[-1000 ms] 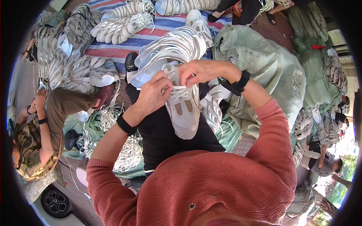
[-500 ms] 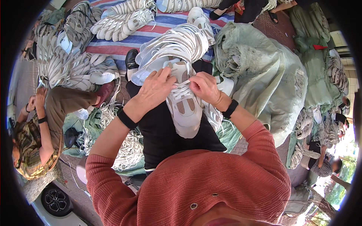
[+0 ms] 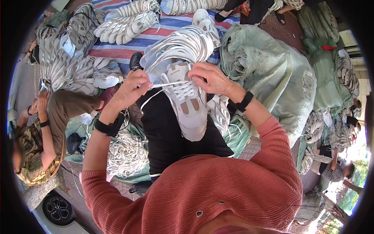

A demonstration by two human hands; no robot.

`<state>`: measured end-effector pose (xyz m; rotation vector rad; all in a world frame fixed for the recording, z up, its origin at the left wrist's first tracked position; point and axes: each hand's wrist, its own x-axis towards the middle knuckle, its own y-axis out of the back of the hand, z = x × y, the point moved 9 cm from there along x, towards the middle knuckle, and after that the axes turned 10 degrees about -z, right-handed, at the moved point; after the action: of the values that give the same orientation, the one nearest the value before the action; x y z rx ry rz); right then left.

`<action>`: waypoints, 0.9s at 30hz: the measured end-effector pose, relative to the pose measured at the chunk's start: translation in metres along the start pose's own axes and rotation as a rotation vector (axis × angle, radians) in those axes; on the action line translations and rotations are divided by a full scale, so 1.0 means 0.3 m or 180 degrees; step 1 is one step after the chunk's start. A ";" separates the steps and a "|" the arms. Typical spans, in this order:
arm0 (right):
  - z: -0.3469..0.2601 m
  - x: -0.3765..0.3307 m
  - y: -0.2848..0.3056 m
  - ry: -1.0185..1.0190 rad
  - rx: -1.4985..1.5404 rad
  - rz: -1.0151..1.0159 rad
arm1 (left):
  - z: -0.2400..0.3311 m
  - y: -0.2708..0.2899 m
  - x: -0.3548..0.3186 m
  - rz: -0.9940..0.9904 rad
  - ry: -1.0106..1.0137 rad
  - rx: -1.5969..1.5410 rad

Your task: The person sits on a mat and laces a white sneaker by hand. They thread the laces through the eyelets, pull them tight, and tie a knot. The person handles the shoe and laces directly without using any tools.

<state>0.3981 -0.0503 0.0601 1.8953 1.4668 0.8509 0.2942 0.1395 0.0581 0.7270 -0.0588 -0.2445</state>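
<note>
White laces (image 3: pixel 169 84), white-and-tan shoe upper (image 3: pixel 191 113), blue-red-white striped sheet (image 3: pixel 167 29)

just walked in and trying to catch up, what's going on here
A person is handling the white lace of a pale shoe. The left hand pinches the lace, drawn out to the left; the right hand is at the shoe's lacing, its exact grip unclear. Laces already cross the front. The shoe rests over the person's lap, toe toward the body, with a fan of similar shoes just beyond.
</note>
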 end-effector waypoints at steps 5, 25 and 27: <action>-0.084 0.073 0.033 0.0964 -0.1092 -0.0244 | -0.031 0.011 -0.015 0.0226 0.0706 -0.2644; -0.159 0.200 -0.216 0.0087 -0.1328 -0.0910 | -0.010 0.210 -0.242 0.1508 -0.0743 -0.5798; -0.143 0.216 -0.234 0.0071 -0.1388 -0.0971 | -0.029 0.281 -0.326 0.1604 -0.1165 -0.5841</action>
<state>0.3350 0.0310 0.0411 1.3101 1.3990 0.9530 0.2174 0.2296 0.1107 -1.1647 -0.3052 0.1140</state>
